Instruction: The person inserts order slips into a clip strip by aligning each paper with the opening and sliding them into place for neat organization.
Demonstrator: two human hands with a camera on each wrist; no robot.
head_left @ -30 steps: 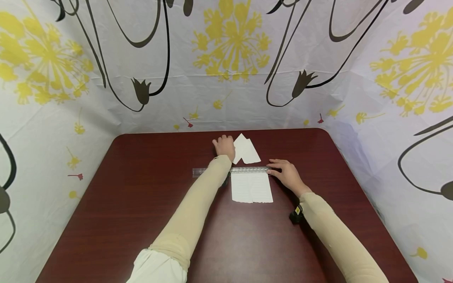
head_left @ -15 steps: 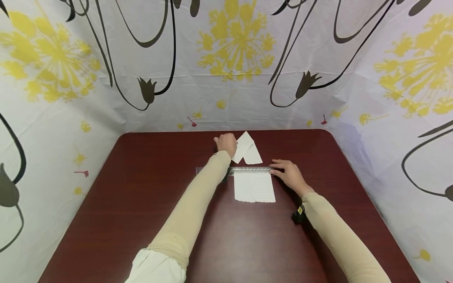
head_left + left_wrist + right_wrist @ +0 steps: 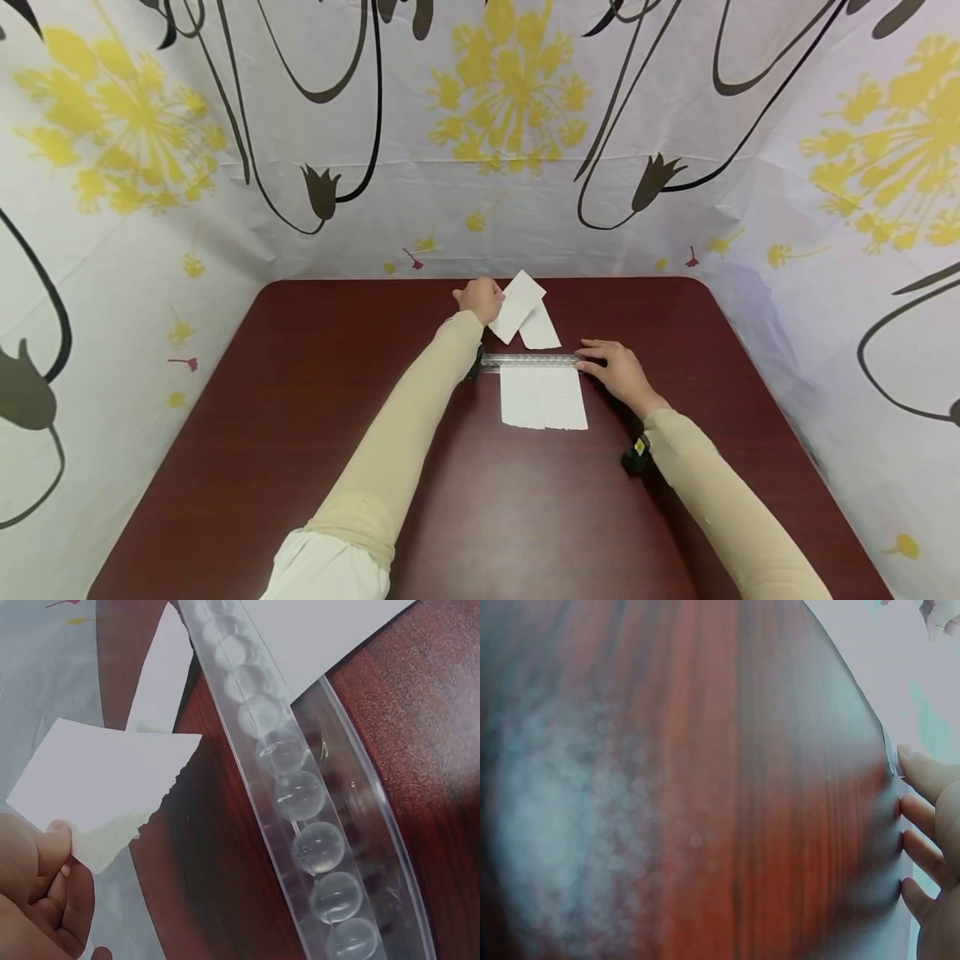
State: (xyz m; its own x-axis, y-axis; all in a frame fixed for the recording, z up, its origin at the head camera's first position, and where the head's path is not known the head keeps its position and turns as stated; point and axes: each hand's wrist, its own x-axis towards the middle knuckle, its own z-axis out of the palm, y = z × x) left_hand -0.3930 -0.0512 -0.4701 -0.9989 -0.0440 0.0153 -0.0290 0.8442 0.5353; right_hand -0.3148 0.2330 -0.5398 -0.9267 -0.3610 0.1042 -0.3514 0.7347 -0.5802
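Observation:
My left hand (image 3: 480,300) pinches a torn piece of white paper (image 3: 519,305) between thumb and fingers at the far side of the table. In the left wrist view that paper piece (image 3: 105,787) has one ragged edge. It partly covers a second loose paper piece (image 3: 538,327). Nearer to me, a clear ruler (image 3: 532,361) with a row of round bumps lies along the top edge of a lined sheet (image 3: 543,400). My right hand (image 3: 618,375) holds the ruler's right end between thumb and fingers. My left forearm hides the ruler's left end.
The dark red-brown table (image 3: 480,500) has a rounded far edge just beyond my left hand. A patterned white cloth (image 3: 390,225) hangs behind it and at both sides. A black wrist camera (image 3: 636,457) sits on my right wrist.
My left hand has moved toward the far edge, pulling the torn paper piece farther away and turning it over the second piece. My right hand stays at the ruler. The head view shifts slightly.

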